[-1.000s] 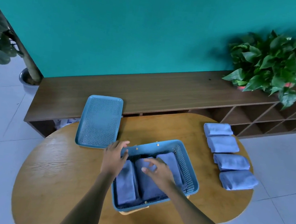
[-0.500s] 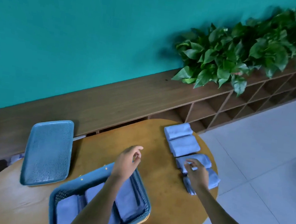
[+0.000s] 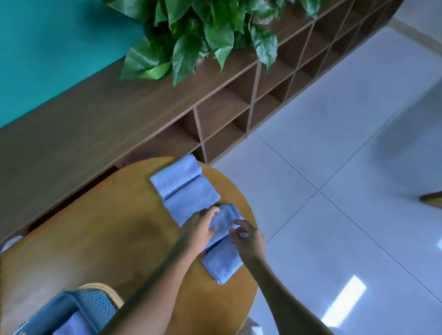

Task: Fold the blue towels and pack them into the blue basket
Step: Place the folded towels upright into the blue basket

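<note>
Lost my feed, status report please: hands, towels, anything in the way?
Left hand flat on third folded towel. Right hand curled at its edge, grip unclear. Blue basket near, part packed. Nothing between.

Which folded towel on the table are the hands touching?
The third towel from the wall; both hands, left and right, are on it.

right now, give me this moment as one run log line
phase: picking next towel | left hand: on third folded blue towel | right hand: at its edge, grip unclear | blue mesh basket: holds towels
</note>
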